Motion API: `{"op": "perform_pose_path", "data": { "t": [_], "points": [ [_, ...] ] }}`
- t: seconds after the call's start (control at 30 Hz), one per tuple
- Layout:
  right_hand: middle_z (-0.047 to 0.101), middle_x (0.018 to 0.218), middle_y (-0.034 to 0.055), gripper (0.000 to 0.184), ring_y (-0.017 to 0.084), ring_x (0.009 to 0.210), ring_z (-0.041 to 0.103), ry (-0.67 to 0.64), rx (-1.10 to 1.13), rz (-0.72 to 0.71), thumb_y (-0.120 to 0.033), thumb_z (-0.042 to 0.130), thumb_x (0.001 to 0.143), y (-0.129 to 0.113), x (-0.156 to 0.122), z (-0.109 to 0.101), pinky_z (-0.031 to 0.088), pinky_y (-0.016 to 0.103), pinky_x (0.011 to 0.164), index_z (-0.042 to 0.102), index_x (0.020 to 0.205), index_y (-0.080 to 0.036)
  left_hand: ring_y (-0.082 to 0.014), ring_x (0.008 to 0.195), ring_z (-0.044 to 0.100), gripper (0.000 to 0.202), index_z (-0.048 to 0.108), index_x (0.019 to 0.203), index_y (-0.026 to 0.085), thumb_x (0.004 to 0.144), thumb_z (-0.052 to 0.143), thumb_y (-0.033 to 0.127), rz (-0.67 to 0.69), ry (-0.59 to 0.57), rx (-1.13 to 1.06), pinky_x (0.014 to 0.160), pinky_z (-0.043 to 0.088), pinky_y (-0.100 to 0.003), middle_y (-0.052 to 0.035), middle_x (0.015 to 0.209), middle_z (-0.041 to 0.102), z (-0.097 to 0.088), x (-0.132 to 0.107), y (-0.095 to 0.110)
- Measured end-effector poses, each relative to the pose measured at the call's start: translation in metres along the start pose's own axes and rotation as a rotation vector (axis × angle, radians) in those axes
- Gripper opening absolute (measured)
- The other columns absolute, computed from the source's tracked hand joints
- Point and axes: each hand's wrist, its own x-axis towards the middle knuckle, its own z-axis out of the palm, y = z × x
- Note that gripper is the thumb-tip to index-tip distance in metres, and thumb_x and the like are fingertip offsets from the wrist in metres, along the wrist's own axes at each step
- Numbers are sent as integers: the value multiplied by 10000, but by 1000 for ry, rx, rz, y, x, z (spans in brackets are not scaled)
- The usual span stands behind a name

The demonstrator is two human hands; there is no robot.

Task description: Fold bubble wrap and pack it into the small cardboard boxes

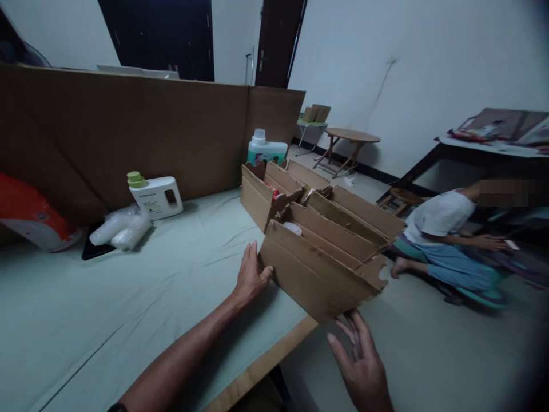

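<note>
A brown cardboard box (317,266) with rough-cut dividers stands at the table's right corner, its front end reaching past the edge. Small red and white items show inside its compartments, too hidden to name. My left hand (252,277) lies against the box's near left corner, fingers stretched and thumb apart. Below the box's front right part is my right hand (360,357), with its fingers apart and the fingertips at the lower edge. I cannot tell whether those tips bear any weight.
A pale cloth covers the table (171,297). On it are a white jug with a green cap (156,197), bubble wrap (122,229), an orange-and-white bag (36,214) and a teal bottle (266,151). A cardboard panel (150,131) stands behind. A person (446,229) sits at right.
</note>
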Motion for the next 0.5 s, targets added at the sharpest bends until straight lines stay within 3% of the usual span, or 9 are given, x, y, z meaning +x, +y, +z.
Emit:
{"op": "perform_pose_path", "data": {
  "t": [0.1,0.2,0.37,0.5],
  "points": [
    [508,1479,171,638,295,1159,666,-39,41,5,-447,596,909,15,-9,7,569,451,960,404,1479,-235,-391,1551,67,903,207,1533,-23,792,609,302,-28,-2,48,1253,146,-570,-299,1643,131,36,-9,-5],
    [549,1440,160,622,291,1142,675,-70,76,6,-448,590,910,23,-4,17,577,448,951,425,1472,-239,-336,1552,142,899,204,1561,50,794,600,299,32,-115,126,1263,188,-515,-232,1656,181,56,-28,-13],
    [493,1480,192,651,301,1169,657,-84,72,0,-463,595,901,27,22,32,559,463,975,429,1478,-211,-325,1539,204,926,186,1573,36,764,582,252,138,-361,333,1258,221,-498,-225,1652,196,59,-12,-12],
    [480,1481,220,625,310,1126,679,-102,14,-59,-505,570,895,29,40,34,588,455,921,512,1416,-166,-371,1514,256,865,280,1553,58,778,596,277,173,-418,384,1243,207,-554,-222,1602,337,54,1,-6]
  ]
}}
